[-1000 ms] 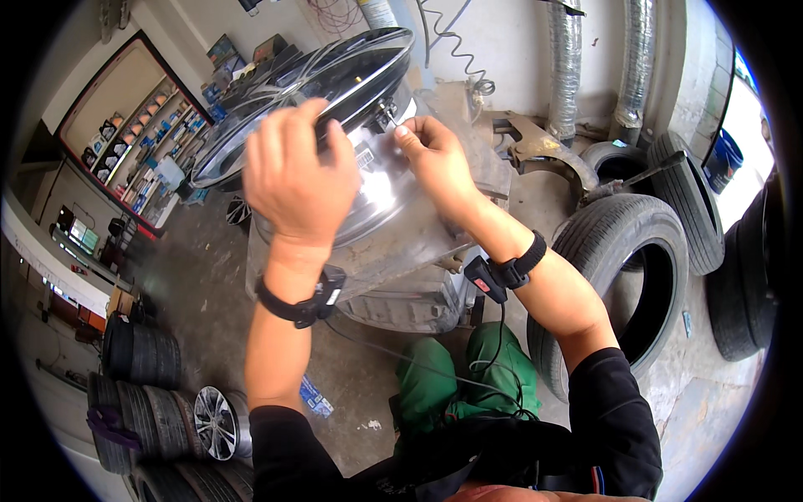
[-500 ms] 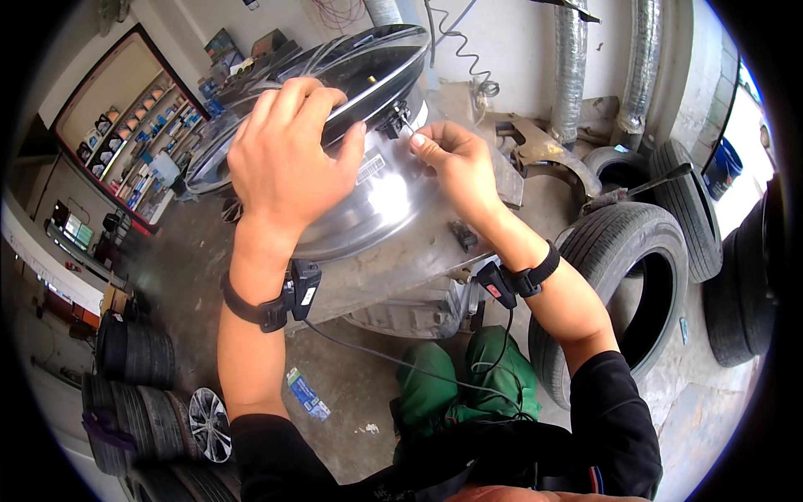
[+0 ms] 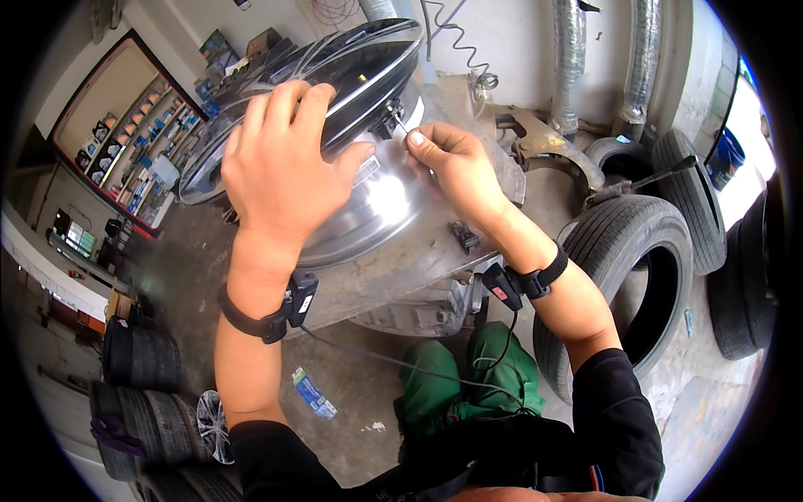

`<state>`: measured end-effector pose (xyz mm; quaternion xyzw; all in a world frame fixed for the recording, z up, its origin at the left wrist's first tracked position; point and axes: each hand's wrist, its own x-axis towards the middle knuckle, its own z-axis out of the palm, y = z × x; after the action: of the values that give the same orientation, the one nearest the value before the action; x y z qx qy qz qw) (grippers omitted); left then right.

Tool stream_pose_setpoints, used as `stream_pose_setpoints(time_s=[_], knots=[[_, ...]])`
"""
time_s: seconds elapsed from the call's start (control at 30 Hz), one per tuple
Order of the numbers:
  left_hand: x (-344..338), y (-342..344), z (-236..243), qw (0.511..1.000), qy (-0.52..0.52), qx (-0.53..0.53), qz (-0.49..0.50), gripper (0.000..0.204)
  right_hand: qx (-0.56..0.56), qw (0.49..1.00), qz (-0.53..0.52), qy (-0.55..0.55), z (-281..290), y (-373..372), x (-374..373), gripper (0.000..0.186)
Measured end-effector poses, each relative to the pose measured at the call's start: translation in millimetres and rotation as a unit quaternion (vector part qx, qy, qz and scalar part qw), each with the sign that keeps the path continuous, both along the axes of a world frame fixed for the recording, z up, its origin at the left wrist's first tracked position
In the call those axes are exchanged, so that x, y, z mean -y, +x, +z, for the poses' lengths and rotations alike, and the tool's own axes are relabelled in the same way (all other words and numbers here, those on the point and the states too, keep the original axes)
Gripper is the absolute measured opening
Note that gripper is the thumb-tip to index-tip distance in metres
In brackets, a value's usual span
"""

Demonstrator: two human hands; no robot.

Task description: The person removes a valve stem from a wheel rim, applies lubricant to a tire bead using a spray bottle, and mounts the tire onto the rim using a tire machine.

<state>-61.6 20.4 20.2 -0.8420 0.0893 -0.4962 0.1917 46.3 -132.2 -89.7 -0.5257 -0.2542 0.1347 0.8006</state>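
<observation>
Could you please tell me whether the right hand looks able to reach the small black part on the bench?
Probably yes: the small black part lies uncovered on the bench, near the right hand, though that hand pinches a thin metal piece.

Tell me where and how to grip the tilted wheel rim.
Take the wheel rim by its outer lip, probably from the person's left, beside the left hand: the lip's projecting edge can be hooked over, whereas the barrel looks smooth. On the other side, the right hand occupies the space near the black piece.
</observation>
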Motion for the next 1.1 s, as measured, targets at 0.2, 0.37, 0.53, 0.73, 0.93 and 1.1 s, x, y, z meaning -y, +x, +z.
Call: stream_pose_setpoints(time_s=[0.2,0.37,0.53,0.73,0.93,1.1], knots=[[6,8,-7,0.999,0.015,0.028,0.039,0.065,-0.061,0.992,0.09,0.064,-5,18,-1,0.018],[8,7,-8,0.999,0.008,0.028,0.041,0.066,-0.126,0.961,0.229,0.089,0,23,10,0.016],[10,6,-8,0.998,0.008,0.022,0.062,0.064,-0.082,0.99,0.112,0.039,2,10,3,0.022],[10,7,-6,0.998,0.01,0.023,0.05,0.063,-0.042,0.998,0.04,0.02,5,4,3,0.026],[12,1,3,0.998,0.005,-0.056,0.035,0.073,0.023,1.0,-0.017,-0.003,1,5,2,0.033],[26,10,22,0.987,0.041,-0.152,0.023,0.077,0.024,1.0,0.006,0.004,-3,11,1,0.034]])
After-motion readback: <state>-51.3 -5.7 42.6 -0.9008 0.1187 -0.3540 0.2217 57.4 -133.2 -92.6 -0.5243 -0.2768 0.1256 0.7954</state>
